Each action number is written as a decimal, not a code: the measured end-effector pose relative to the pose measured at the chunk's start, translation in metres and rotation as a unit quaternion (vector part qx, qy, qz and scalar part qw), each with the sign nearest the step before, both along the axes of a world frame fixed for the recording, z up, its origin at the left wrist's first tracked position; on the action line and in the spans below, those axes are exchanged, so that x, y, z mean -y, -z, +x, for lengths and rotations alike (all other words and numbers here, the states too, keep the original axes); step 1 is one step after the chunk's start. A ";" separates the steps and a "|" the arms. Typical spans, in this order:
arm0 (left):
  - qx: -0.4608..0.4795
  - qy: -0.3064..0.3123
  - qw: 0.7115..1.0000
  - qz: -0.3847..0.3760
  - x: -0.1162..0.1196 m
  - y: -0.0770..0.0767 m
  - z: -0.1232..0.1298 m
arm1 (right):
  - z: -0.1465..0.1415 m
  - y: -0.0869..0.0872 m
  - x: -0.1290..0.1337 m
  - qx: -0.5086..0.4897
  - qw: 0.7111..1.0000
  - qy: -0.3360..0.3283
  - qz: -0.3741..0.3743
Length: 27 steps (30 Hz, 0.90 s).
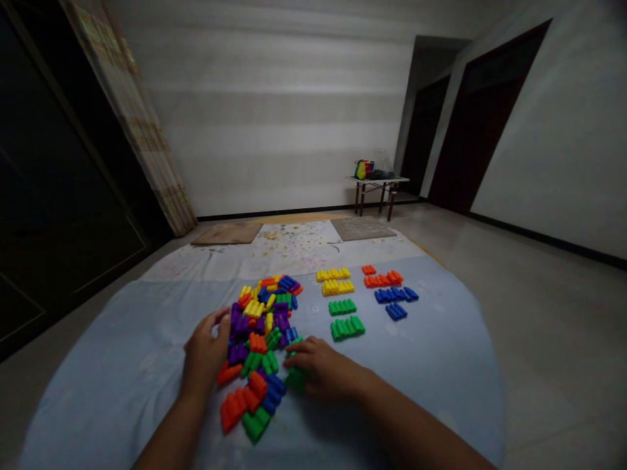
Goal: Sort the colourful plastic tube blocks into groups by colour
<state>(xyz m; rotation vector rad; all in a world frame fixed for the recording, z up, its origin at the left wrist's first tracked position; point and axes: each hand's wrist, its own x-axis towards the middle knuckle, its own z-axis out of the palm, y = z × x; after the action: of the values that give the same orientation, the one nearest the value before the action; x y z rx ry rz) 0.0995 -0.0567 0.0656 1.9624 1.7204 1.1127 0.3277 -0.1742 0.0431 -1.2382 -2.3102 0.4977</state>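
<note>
A mixed pile of purple, yellow, orange, blue and green ribbed plastic pieces [255, 308] lies on the light blue cloth. My left hand [206, 349] rests against the pile's left side, fingers curled beside purple pieces. At the pile's right edge, my right hand [316, 367] has its fingers bent over green pieces [295, 378], partly hidden beneath it. Farther right, pieces lie in rows by colour: yellow [337, 287], green [347, 328], orange [383, 279] and blue [396, 295].
The round table [441, 391] has a floral cloth at its far side, with a brown mat [228, 234] and a grey mat [362, 228]. Beyond stands a small table [399, 179] carrying a colourful bag [364, 170]. A curtain [142, 130] hangs at left.
</note>
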 end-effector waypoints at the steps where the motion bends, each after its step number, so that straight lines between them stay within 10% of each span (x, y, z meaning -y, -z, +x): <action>1: 0.000 -0.027 1.000 -0.002 -0.002 0.004 -0.006 | 0.000 0.000 0.000 0.008 1.000 -0.014 -0.004; 10: -0.005 -0.152 0.988 -0.030 -0.012 0.034 -0.042 | 0.001 0.001 -0.005 0.077 0.997 -0.011 0.015; 19: 0.026 -0.141 0.986 -0.080 -0.012 0.059 -0.052 | 0.003 -0.005 -0.003 0.059 0.998 0.008 -0.010; 27: -0.025 -0.138 0.985 -0.105 -0.013 0.056 -0.051 | 0.103 -0.039 -0.024 -0.009 0.976 0.218 0.031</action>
<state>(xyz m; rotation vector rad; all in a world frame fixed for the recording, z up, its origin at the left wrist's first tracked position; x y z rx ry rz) 0.0486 -0.0440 0.0094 1.6765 2.0903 0.9249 0.4311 -0.1506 0.0818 -1.6389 -1.9376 0.2786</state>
